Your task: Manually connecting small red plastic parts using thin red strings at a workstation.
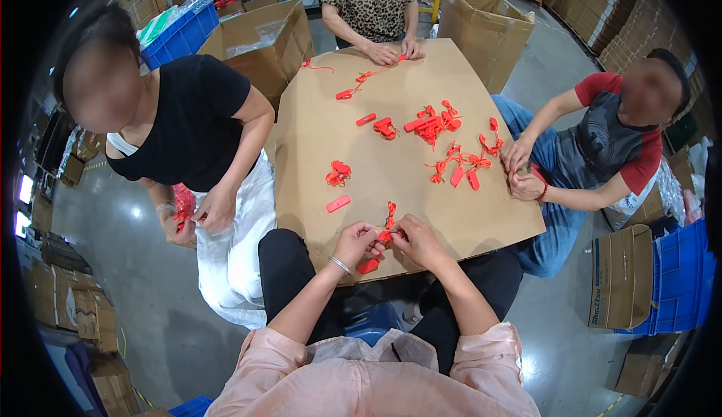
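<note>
Over the near edge of the cardboard tabletop (pixel 301 154), my left hand (pixel 356 245) and my right hand (pixel 418 241) meet with fingers pinched on a red cord (pixel 386 234). Knotted loops of that cord stick up beyond my fingertips. Below my left hand lies a red plastic piece (pixel 368 266), close to the cord; whether the two are joined I cannot tell. A flat red rectangular piece (pixel 338 203) rests ahead of my left hand, with a small bundle of red cords (pixel 338 172) farther on.
More red corded pieces (pixel 432 125) heap mid-table, others (pixel 465 167) at the right. Three co-workers sit around, one at the left, one at the right (pixel 523 169), one across (pixel 387 52), handling red pieces. Open cartons (pixel 481 37) stand behind; a blue crate (pixel 681 274) sits at the right.
</note>
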